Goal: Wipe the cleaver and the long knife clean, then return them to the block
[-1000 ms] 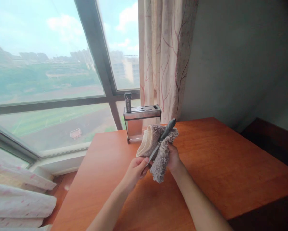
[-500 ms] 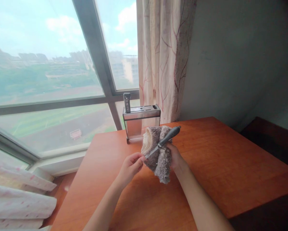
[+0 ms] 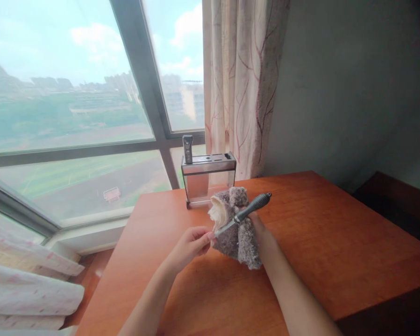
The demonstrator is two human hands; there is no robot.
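Note:
My left hand (image 3: pixel 190 245) pinches the tip of a small knife's blade (image 3: pixel 225 227) above the orange-brown table (image 3: pixel 329 242). The knife has a ribbed grey handle (image 3: pixel 254 206) that points up and to the right. My right hand (image 3: pixel 262 231) is mostly hidden behind a fluffy grey and cream cloth (image 3: pixel 236 228), which it holds bunched against the blade near the handle.
A steel and clear knife block (image 3: pixel 207 179) stands at the table's far edge by the window, with one grey handle (image 3: pixel 188 148) sticking up from it. A patterned curtain (image 3: pixel 243 84) hangs behind it. Dark furniture (image 3: pixel 399 205) lies to the right.
The knife has tilted flatter and its handle has swung right. The cloth has slid up the blade towards the handle, and my left hand now pinches only the tip.

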